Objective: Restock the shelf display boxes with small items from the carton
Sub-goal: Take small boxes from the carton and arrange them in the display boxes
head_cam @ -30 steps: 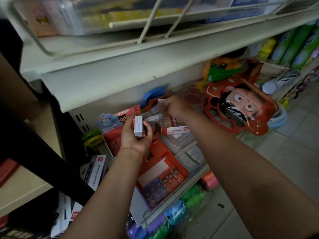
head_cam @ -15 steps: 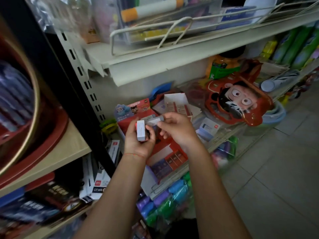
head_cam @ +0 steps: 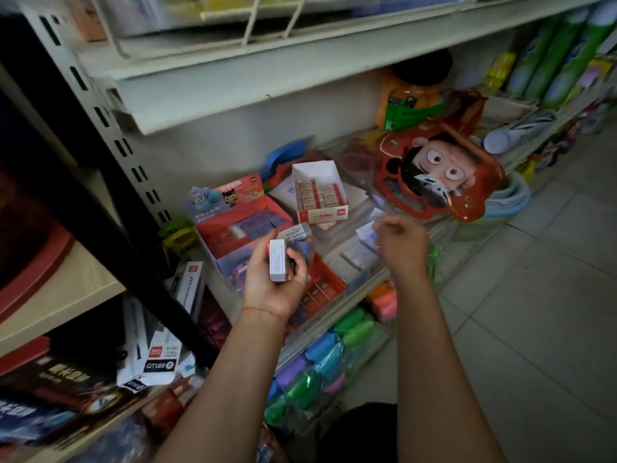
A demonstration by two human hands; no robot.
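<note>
My left hand (head_cam: 278, 279) grips a small white box (head_cam: 277, 260) upright, with a grey-sleeved eraser (head_cam: 295, 232) and a blue one (head_cam: 305, 249) at its fingertips. My right hand (head_cam: 400, 245) hovers to the right of it, blurred, fingers loosely curled, with nothing seen in them. Behind the hands on the shelf stands a white-and-red display box (head_cam: 322, 213) with rows of erasers. A red display box (head_cam: 233, 225) with a cartoon header is left of it. A red divided box (head_cam: 325, 289) lies under my left hand.
A red cartoon-face pack (head_cam: 440, 172) leans at the right of the shelf. A white upper shelf (head_cam: 267, 78) overhangs. A black upright post (head_cam: 110, 228) runs down the left. Colourful rolls (head_cam: 320, 359) hang below the shelf edge. There is tiled floor (head_cam: 534, 329) at right.
My right hand let go of the grey eraser at my left hand's fingertips and drew away to the right. The view shifted slightly; my left hand keeps its items.
</note>
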